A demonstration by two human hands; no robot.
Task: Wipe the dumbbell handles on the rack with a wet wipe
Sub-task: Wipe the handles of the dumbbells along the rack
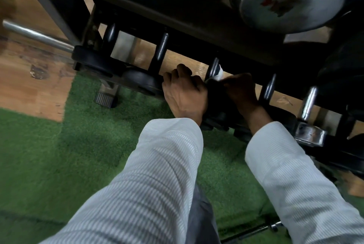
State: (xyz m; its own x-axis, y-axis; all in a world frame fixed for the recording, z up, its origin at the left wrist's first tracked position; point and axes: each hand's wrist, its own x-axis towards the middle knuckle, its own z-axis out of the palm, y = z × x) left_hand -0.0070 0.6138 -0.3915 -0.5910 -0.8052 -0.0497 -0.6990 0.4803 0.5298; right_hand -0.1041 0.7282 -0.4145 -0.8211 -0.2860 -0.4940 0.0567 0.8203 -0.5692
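The black dumbbell rack (pixel 197 32) runs from upper left to lower right, and several dark dumbbell handles (pixel 161 50) stand along its bottom row. My left hand (pixel 183 94) grips the black end of a dumbbell low on the rack, fingers curled over its edge. My right hand (pixel 242 92) holds a white wet wipe (pixel 219 72) against the handle (pixel 213 67) of that same dumbbell. Only a small corner of the wipe shows above my fingers. Both arms wear white ribbed sleeves.
A large grey dumbbell head (pixel 291 1) juts out from the upper shelf at top right. A steel bar (pixel 37 35) sticks out at left. Chrome handles (pixel 310 103) continue to the right. Green turf (pixel 59 145) and wood flooring (pixel 29 78) lie below.
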